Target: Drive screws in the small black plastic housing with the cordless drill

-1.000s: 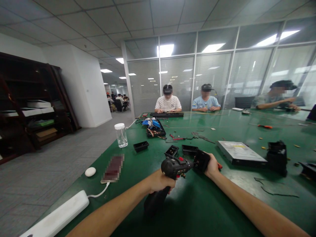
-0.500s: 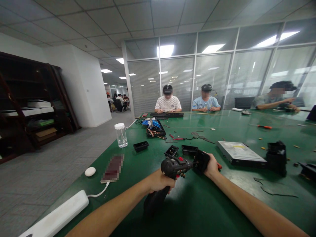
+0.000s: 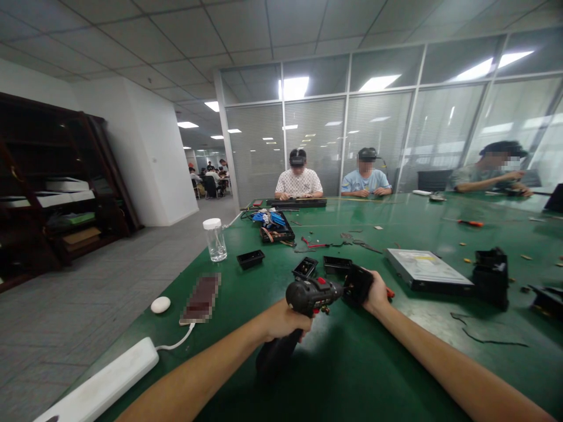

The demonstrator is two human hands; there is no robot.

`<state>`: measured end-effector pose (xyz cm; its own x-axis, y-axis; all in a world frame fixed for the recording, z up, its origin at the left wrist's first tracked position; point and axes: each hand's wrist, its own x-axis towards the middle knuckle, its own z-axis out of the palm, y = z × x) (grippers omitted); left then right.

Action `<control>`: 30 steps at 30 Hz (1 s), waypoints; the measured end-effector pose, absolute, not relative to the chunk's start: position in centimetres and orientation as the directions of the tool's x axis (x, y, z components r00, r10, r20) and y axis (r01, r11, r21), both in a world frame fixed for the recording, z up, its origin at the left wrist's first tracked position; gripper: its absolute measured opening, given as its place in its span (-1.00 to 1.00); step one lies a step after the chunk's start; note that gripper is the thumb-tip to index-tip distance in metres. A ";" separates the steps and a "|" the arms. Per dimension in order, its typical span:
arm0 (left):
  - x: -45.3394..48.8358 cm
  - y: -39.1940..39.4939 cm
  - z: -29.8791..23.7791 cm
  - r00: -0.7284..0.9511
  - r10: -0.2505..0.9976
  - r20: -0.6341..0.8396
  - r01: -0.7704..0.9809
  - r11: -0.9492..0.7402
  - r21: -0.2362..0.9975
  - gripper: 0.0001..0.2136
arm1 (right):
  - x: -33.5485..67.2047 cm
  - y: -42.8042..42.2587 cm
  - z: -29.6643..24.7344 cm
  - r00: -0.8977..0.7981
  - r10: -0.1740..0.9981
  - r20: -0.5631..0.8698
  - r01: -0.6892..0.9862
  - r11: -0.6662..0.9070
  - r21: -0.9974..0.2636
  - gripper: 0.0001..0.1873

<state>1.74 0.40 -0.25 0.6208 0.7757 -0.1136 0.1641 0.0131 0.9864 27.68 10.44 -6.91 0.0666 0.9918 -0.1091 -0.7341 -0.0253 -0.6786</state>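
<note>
My left hand (image 3: pixel 285 322) is wrapped round the handle of a black cordless drill (image 3: pixel 310 294), which points to the right. The drill's nose meets the open side of a black plastic housing (image 3: pixel 359 285); the bit's tip cannot be made out. On the far side of that housing, my right hand (image 3: pixel 376 294) grips it and holds it tilted toward the drill. Just behind lie two small black plastic boxes, a left one (image 3: pixel 305 268) with brass-coloured bits inside and a right one (image 3: pixel 337 265). An orange-red tool handle (image 3: pixel 390 292) shows partly beside my right hand.
Another black box (image 3: pixel 250 259) and a clear jar (image 3: pixel 216 241) stand to the left, near a phone (image 3: pixel 201 299) and a white power strip (image 3: pixel 105 384). A silver disc drive (image 3: pixel 428 269) lies right. Beyond are a tray of wires (image 3: pixel 277 227) and several seated people.
The view has shifted very slightly. Both hands, the drill and the housing keep nearly the same position against each other.
</note>
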 end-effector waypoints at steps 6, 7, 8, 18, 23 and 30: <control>1.8 0.4 -0.1 0.617 0.780 -0.107 0.166 0.004 0.986 -0.91 | 27.8 10.8 -7.2 0.084 0.990 -0.110 -0.743 -0.011 -0.669 -0.78; 1.8 0.4 -0.1 0.613 0.783 -0.108 0.170 0.003 0.985 -0.91 | 27.8 10.8 -7.3 0.082 0.990 -0.112 -0.745 -0.014 -0.667 -0.78; 1.7 0.4 -0.1 0.611 0.784 -0.110 0.176 0.002 0.984 -0.91 | 27.9 10.8 -7.3 0.082 0.990 -0.114 -0.746 -0.015 -0.666 -0.77; 1.7 0.6 -0.4 0.619 0.776 -0.119 0.179 0.008 0.984 -0.90 | 27.8 10.8 -7.3 0.080 0.992 -0.101 -0.744 -0.008 -0.668 -0.78; 1.7 0.5 -0.2 0.619 0.775 -0.125 0.163 0.028 0.986 -0.90 | 27.9 10.9 -7.4 0.080 0.993 -0.090 -0.732 -0.002 -0.682 -0.79; 1.7 0.6 -0.4 0.631 0.769 -0.103 0.142 0.015 0.990 -0.90 | 28.0 11.0 -7.6 0.094 0.989 -0.112 -0.762 -0.001 -0.648 -0.77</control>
